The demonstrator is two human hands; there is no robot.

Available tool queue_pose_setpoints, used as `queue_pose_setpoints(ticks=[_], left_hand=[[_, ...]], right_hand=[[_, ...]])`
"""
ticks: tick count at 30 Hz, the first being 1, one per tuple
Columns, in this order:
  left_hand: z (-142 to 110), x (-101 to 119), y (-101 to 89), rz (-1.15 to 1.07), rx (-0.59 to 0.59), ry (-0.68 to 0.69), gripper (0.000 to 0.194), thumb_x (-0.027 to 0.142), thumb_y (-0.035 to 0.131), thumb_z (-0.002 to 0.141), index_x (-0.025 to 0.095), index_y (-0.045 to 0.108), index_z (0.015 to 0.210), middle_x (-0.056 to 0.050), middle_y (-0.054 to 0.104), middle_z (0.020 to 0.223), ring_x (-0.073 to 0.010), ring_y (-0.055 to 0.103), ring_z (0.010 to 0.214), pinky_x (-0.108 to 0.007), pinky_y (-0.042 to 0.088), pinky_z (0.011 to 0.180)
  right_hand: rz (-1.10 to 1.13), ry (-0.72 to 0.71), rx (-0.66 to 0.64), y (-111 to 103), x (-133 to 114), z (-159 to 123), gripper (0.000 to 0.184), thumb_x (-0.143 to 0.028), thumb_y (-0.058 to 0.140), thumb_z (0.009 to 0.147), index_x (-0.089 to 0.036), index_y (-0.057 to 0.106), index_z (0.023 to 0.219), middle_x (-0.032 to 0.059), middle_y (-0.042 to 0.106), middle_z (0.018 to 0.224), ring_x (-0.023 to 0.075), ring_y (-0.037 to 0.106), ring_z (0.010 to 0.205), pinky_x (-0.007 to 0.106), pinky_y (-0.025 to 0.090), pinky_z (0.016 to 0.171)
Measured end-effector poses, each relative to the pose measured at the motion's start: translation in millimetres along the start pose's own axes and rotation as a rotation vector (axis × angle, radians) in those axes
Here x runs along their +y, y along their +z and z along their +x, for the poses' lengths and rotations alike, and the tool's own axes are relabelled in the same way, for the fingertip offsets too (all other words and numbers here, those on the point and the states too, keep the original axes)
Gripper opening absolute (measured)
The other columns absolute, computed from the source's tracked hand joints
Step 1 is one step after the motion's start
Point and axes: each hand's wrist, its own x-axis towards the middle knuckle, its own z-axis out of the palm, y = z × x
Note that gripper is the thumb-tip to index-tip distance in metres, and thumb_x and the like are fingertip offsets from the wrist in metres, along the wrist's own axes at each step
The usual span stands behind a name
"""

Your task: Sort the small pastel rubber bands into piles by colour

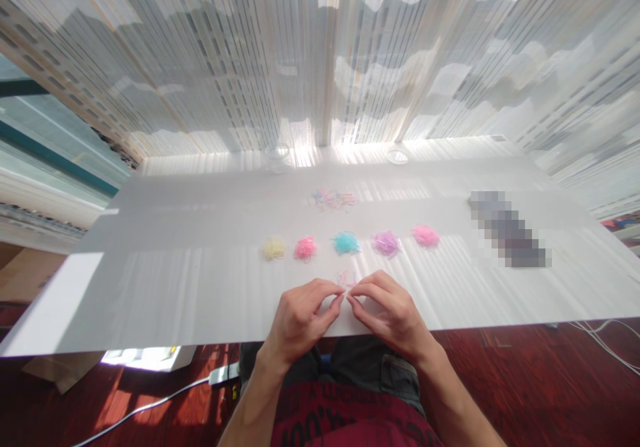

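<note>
My left hand [300, 317] and my right hand [387, 310] meet at the fingertips above the white table's [150, 280] front edge. Both pinch at a small tangle of pale pink elastic bands [346, 278]. Beyond them lies a row of sorted band piles: yellow [274, 248], pink [305, 247], teal [346, 242], purple [385, 242] and bright pink [426, 236]. Farther back sits a mixed, loose heap of bands [333, 199].
Two clear plastic cups [277, 154] [397, 156] stand at the table's far edge by the sheer curtain. A blurred dark object [510, 230] lies on the right. White cables [150, 404] run across the red wooden floor below.
</note>
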Motion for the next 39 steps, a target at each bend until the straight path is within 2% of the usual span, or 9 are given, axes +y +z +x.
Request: queue_pose_setpoints(ticks=[7, 20, 22, 24, 28, 31, 34, 39], left_hand=[[0.5, -0.7, 0.4, 0.014, -0.02, 0.012, 0.01, 0.017, 0.061, 0.101, 0.021, 0.069, 0.107, -0.002, 0.077, 0.096, -0.0124, 0.071, 0.075, -0.022, 0.054, 0.07], [0.3, 0.6, 0.9, 0.005, 0.023, -0.026, 0.007, 0.02, 0.063, 0.1, 0.02, 0.07, 0.102, 0.0, 0.076, 0.09, -0.0095, 0.061, 0.062, -0.022, 0.05, 0.063], [-0.9, -2.3, -6.4, 0.001, 0.07, -0.07, 0.008, 0.021, 0.064, 0.1, 0.02, 0.071, 0.102, 0.0, 0.076, 0.091, -0.0092, 0.06, 0.062, -0.022, 0.05, 0.062], [-0.7, -9.3, -22.0, 0.068, 0.152, -0.112, 0.008, 0.022, 0.065, 0.1, 0.02, 0.073, 0.101, 0.0, 0.077, 0.092, -0.0092, 0.059, 0.063, -0.022, 0.05, 0.063], [4.3, -33.1, -66.1, 0.383, 0.326, -0.169, 0.009, 0.024, 0.069, 0.097, 0.02, 0.076, 0.097, 0.001, 0.076, 0.089, -0.0091, 0.053, 0.057, -0.023, 0.048, 0.065], [8.3, -50.0, -89.0, 0.54, 0.353, -0.195, 0.011, 0.025, 0.069, 0.095, 0.019, 0.078, 0.095, 0.0, 0.076, 0.089, -0.0095, 0.049, 0.055, -0.024, 0.046, 0.063], [10.6, -59.6, -94.0, 0.597, 0.336, -0.213, 0.012, 0.027, 0.069, 0.095, 0.02, 0.08, 0.094, 0.0, 0.074, 0.088, -0.0099, 0.05, 0.055, -0.025, 0.045, 0.063], [13.3, -64.7, -85.7, 0.631, 0.271, -0.26, 0.014, 0.029, 0.068, 0.096, 0.023, 0.08, 0.096, 0.001, 0.074, 0.089, -0.0112, 0.055, 0.059, -0.025, 0.045, 0.063]], right_hand=[[-0.016, -0.015, 0.061, 1.3, 1.2, -1.1, 0.013, -0.012, 0.066, 0.095, -0.022, 0.068, 0.103, 0.0046, 0.068, 0.087, 0.0191, 0.066, 0.08, 0.031, 0.057, 0.069], [-0.014, 0.009, 0.07, 2.5, 3.1, -1.7, 0.013, -0.014, 0.065, 0.097, -0.023, 0.068, 0.106, 0.0044, 0.067, 0.087, 0.0189, 0.066, 0.081, 0.032, 0.058, 0.07], [-0.001, 0.018, 0.068, 2.2, 3.6, -2.0, 0.013, -0.014, 0.065, 0.098, -0.023, 0.068, 0.107, 0.0048, 0.068, 0.09, 0.0188, 0.066, 0.083, 0.032, 0.058, 0.072], [0.016, 0.03, 0.069, 1.9, 3.8, -2.5, 0.014, -0.013, 0.064, 0.098, -0.023, 0.068, 0.107, 0.0048, 0.068, 0.091, 0.0186, 0.067, 0.084, 0.032, 0.058, 0.074], [0.031, 0.045, 0.056, 1.8, 3.4, -2.6, 0.013, -0.013, 0.063, 0.098, -0.023, 0.068, 0.104, 0.0041, 0.068, 0.09, 0.0179, 0.067, 0.083, 0.032, 0.057, 0.073], [0.034, 0.051, 0.053, 2.1, 3.3, -2.0, 0.013, -0.012, 0.062, 0.098, -0.023, 0.068, 0.103, 0.0043, 0.068, 0.09, 0.0178, 0.067, 0.083, 0.032, 0.057, 0.073], [0.04, 0.051, 0.054, 2.0, 3.5, -2.2, 0.013, -0.012, 0.062, 0.098, -0.023, 0.068, 0.102, 0.0041, 0.068, 0.089, 0.018, 0.067, 0.082, 0.032, 0.057, 0.072], [0.045, 0.065, 0.045, 1.2, 3.2, -3.6, 0.013, -0.013, 0.061, 0.099, -0.024, 0.068, 0.102, 0.0044, 0.068, 0.09, 0.0192, 0.066, 0.084, 0.034, 0.057, 0.073]])
